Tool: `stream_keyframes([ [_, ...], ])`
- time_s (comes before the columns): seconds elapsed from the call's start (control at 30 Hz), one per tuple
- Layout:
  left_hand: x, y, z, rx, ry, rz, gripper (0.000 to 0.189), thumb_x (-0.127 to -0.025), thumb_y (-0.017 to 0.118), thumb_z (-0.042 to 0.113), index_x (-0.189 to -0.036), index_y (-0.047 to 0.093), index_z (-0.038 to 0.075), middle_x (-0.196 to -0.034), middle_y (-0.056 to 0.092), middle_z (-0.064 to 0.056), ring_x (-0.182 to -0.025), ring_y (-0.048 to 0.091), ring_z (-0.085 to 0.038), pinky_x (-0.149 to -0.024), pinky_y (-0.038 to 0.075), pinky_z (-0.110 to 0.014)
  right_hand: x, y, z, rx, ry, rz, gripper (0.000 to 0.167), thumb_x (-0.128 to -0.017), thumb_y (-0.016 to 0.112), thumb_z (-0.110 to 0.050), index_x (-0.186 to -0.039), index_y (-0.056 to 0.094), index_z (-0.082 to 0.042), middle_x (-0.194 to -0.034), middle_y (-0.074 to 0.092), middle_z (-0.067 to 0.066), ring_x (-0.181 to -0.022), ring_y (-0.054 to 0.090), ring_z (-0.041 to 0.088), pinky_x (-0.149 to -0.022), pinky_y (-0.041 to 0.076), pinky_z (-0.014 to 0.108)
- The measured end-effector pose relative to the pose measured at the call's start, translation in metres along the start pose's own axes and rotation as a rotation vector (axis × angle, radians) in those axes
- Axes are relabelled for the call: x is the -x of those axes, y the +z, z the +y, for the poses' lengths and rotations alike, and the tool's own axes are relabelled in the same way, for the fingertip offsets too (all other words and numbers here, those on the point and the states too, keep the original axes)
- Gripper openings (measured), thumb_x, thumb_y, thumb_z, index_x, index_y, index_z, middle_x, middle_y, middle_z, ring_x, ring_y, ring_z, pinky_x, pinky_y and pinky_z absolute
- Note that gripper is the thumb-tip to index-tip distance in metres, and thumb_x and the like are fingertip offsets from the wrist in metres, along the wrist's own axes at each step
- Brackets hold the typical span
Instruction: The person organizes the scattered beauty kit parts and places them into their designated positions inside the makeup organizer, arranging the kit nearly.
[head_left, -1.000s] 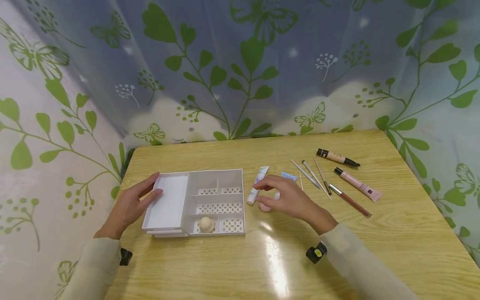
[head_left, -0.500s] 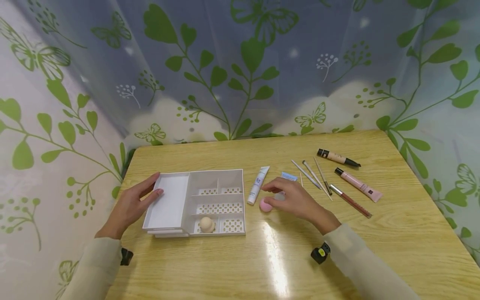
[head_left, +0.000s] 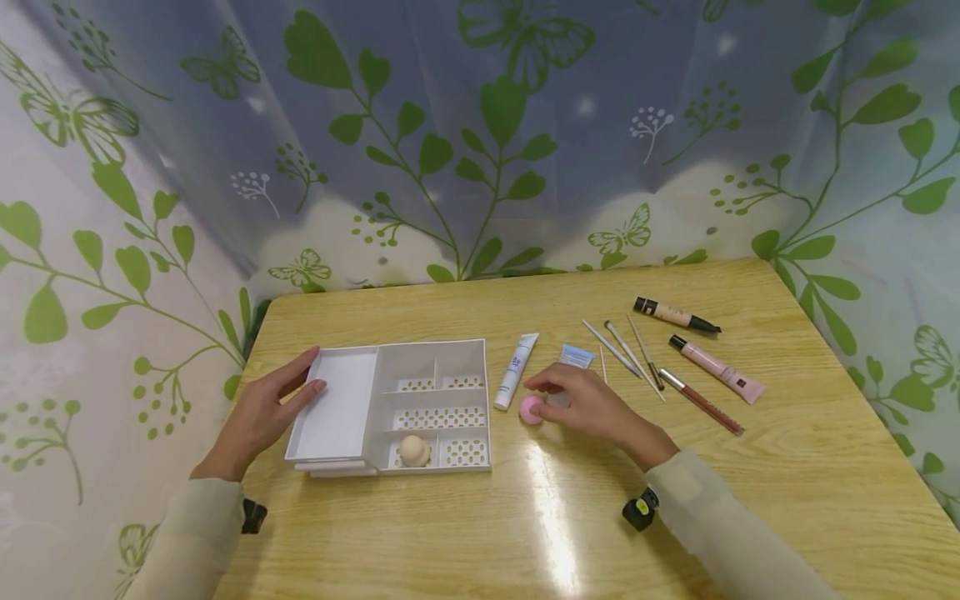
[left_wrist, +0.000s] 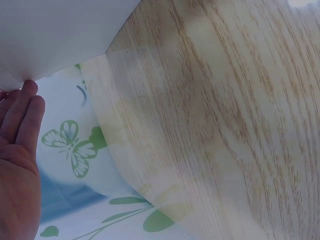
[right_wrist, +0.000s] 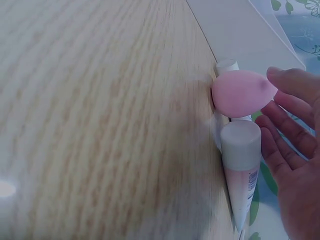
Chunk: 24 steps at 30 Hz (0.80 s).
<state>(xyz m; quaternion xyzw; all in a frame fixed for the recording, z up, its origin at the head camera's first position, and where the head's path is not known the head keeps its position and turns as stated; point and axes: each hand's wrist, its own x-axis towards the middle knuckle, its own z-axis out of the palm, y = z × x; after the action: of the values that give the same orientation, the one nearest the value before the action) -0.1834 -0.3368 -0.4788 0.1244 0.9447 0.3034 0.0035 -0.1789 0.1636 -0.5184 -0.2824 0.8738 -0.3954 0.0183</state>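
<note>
My left hand [head_left: 262, 408] holds the left side of a white storage box [head_left: 332, 404], thumb over the top edge and fingers against the outer wall. The box has several compartments; a beige makeup sponge [head_left: 413, 450] sits in a front one. To the right of the box, my right hand [head_left: 588, 404] pinches the narrow tip of a pink makeup sponge [right_wrist: 242, 93], thumb on one side and fingers on the other. The sponge stands on the table. Next to it in the right wrist view is a white-capped tube [right_wrist: 241, 150], partly hidden by the hand in the head view.
A white tube [head_left: 516, 372] lies between box and right hand, with a blue tube end [head_left: 576, 356] beyond the hand. Several thin brushes [head_left: 611, 348], a beige tube [head_left: 675, 316], a pink tube [head_left: 716, 368] and a brown stick [head_left: 701, 402] lie right. A patterned curtain [head_left: 420, 167] hangs behind.
My right hand has come down and slightly right, its thumb and fingers now around the pink sponge's tip. The left hand and the box have hardly moved.
</note>
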Motion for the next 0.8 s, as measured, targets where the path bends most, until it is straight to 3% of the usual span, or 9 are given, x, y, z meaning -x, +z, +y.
stream_keyframes([
  [0.8,0.0007,0.0013,-0.0021,-0.002,0.011,0.016,0.065,-0.109,0.069,0.032,-0.165,0.047,0.008,-0.165,0.050,-0.024,-0.141,0.061,-0.047,-0.112,0.048,-0.059,-0.0038,0.0035,-0.0026,0.069,0.023,-0.049,0.019,-0.099,0.081,-0.019,-0.117,0.079,-0.013,-0.122,0.079,0.004,-0.109,0.073,0.019,-0.096,0.062,0.041],
])
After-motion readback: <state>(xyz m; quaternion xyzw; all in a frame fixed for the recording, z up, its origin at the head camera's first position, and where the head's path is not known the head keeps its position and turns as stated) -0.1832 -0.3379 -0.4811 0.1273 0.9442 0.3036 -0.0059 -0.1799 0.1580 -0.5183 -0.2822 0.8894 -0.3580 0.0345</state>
